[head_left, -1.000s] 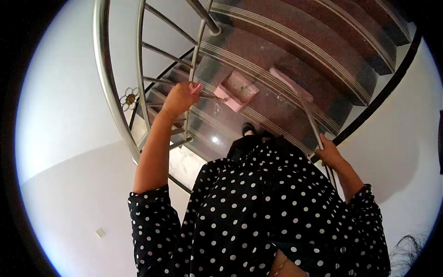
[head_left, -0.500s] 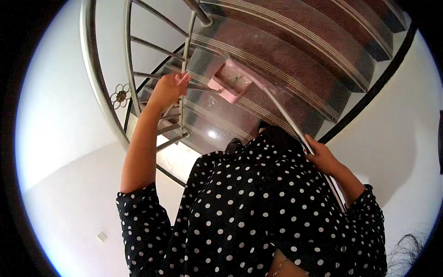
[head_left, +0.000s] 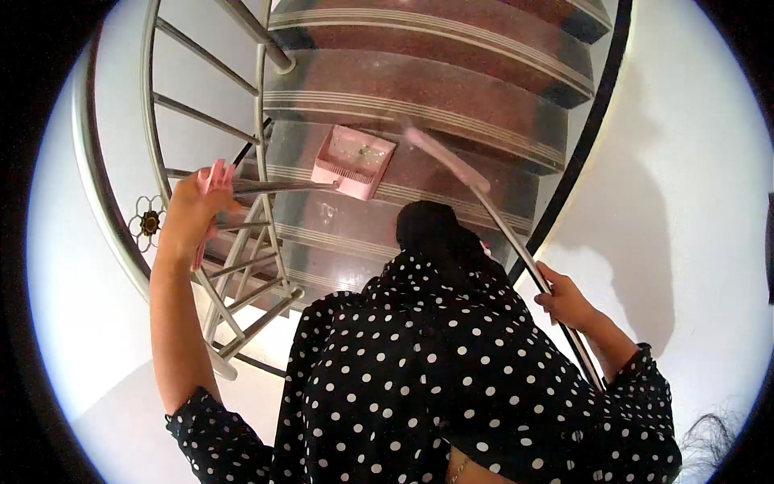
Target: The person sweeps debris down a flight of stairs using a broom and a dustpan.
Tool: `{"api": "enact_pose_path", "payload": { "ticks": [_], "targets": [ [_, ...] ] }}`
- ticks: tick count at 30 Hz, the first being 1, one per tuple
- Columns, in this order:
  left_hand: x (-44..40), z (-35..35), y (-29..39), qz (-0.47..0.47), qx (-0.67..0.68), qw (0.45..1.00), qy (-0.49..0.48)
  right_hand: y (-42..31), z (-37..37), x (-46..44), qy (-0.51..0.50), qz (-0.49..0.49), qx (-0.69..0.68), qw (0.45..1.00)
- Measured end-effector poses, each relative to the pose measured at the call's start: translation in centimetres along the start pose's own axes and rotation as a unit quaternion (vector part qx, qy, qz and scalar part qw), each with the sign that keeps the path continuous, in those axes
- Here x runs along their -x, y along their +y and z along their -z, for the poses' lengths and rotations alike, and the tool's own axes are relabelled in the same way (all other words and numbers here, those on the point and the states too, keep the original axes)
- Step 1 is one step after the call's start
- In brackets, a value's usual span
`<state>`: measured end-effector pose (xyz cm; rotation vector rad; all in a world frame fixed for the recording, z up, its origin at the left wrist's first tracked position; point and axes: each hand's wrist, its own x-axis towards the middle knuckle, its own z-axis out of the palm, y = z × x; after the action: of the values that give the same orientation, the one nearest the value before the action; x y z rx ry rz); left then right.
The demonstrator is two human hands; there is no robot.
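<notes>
My left hand is wrapped round the pink handle end of a dustpan's metal pole. The pink dustpan rests on a stair tread, its toothed edge toward me, with bits of debris inside. My right hand grips the metal stick of a broom. The broom's pink head, slightly blurred, is to the right of the dustpan and apart from it, over the step. The upper stick runs back under my right forearm.
Curved reddish-brown stairs with pale striped edges rise ahead. A metal railing with crossbars and a flower ornament stands at the left. A white wall with black skirting lies at the right.
The view has turned, so the stairs and railing sit further left. The broom head swept over to the dustpan's edge, then moved back off to its right. Both hands keep their grips.
</notes>
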<state>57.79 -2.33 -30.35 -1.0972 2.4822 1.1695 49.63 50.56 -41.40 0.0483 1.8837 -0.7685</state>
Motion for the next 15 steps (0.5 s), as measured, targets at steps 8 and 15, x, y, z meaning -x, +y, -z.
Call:
{"api": "enact_pose_path", "payload": {
  "ticks": [8,15],
  "targets": [
    [6.8,1.1,-7.1,-0.03,0.051,0.998,0.036,6.5,-3.3,5.5,0.091,-0.12,-0.214,0.965],
    [14.4,3.9,-11.6,0.037,0.043,0.996,0.071,8.9,-2.0,2.0,0.135,-0.149,-0.304,0.931]
  ]
}}
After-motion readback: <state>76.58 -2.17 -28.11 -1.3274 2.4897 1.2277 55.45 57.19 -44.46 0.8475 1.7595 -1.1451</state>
